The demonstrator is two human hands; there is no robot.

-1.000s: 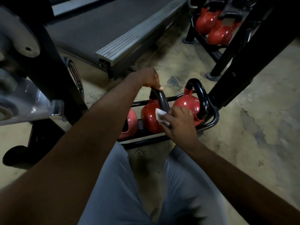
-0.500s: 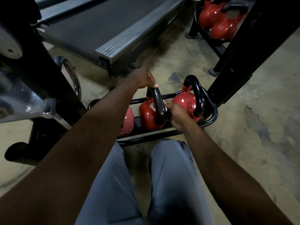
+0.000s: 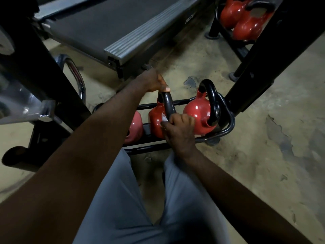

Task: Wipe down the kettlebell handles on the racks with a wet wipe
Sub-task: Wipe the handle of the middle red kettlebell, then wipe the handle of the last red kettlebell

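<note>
The low rack (image 3: 226, 127) packs its load tightly, so the gaps are narrow. The middle handle (image 3: 168, 104) stands just beside the right kettlebell (image 3: 197, 113), whose thick black loop walls off that side. The right hand (image 3: 179, 127), holding the wipe (image 3: 164, 118), is squeezed between the two. The left hand (image 3: 154, 82) grips the top of the middle handle and covers it. The left kettlebell (image 3: 135, 127) lies half hidden under the left forearm. A slanted right post (image 3: 263, 59) rises at the rack's right end, and a left post (image 3: 44, 71) rises further off. Behind the rack the floor (image 3: 263, 138) lies open up to the treadmill (image 3: 123, 23), and it is open to the right as well.
</note>
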